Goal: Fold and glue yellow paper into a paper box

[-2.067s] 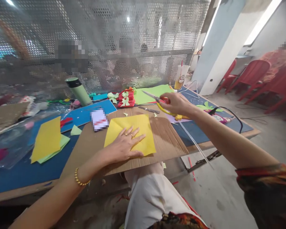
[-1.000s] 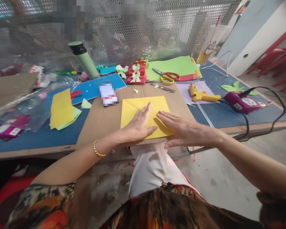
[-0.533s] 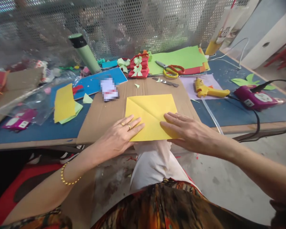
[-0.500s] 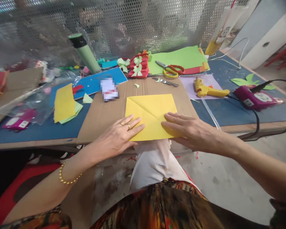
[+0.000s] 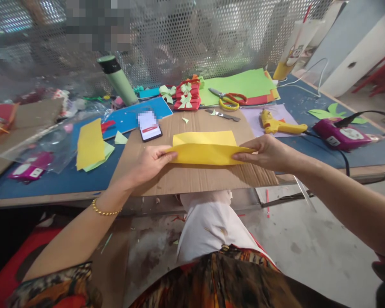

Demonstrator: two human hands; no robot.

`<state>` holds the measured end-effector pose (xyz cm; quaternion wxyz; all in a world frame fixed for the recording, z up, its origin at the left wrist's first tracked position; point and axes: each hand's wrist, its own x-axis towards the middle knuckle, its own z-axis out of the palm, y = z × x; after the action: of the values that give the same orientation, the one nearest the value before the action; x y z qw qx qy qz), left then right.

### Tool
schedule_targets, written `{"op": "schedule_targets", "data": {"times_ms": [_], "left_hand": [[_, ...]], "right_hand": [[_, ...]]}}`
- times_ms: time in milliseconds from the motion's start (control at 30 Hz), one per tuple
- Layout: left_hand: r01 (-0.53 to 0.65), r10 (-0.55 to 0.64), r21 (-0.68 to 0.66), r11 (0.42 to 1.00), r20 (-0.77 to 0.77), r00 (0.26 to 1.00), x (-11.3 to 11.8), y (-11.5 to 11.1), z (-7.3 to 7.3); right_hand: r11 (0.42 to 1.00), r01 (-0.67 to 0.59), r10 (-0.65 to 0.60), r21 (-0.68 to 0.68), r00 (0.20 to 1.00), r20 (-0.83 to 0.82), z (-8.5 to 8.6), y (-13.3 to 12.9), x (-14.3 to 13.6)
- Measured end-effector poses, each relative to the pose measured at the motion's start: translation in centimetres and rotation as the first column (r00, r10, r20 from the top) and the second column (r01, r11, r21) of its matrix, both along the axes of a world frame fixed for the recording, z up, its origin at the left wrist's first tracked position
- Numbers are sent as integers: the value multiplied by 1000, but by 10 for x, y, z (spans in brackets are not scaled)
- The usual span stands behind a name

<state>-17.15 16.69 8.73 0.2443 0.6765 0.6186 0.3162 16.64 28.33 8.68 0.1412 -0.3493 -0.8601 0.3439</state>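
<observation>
A sheet of yellow paper (image 5: 205,155) is bent over on itself above a piece of brown cardboard (image 5: 167,179). Its near edge is raised and curled away from me, while the far part lies flat behind the bend. My left hand (image 5: 152,164) pinches the left end of the bend between thumb and fingers. At the right end, my right hand (image 5: 265,153) grips the paper the same way. The underside of the sheet is hidden.
Beyond the paper lie a phone (image 5: 150,128), a craft knife (image 5: 223,114), scissors (image 5: 226,99) and a red piece with pale green bows (image 5: 188,95). A yellow glue gun (image 5: 280,125) and a purple power socket (image 5: 342,132) are on the right. A green bottle (image 5: 120,83) stands at back left.
Both hands lay flat on the opened sheet before. Now they pinch its ends, and the near edge has been lifted and folded away from me.
</observation>
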Motion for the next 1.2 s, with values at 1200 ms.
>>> {"op": "schedule_targets", "data": {"times_ms": [1200], "left_hand": [[233, -233, -3, 973, -10, 973, -11, 4, -4]], "right_hand": [[945, -312, 323, 99, 938, -127, -19, -2, -17]]}}
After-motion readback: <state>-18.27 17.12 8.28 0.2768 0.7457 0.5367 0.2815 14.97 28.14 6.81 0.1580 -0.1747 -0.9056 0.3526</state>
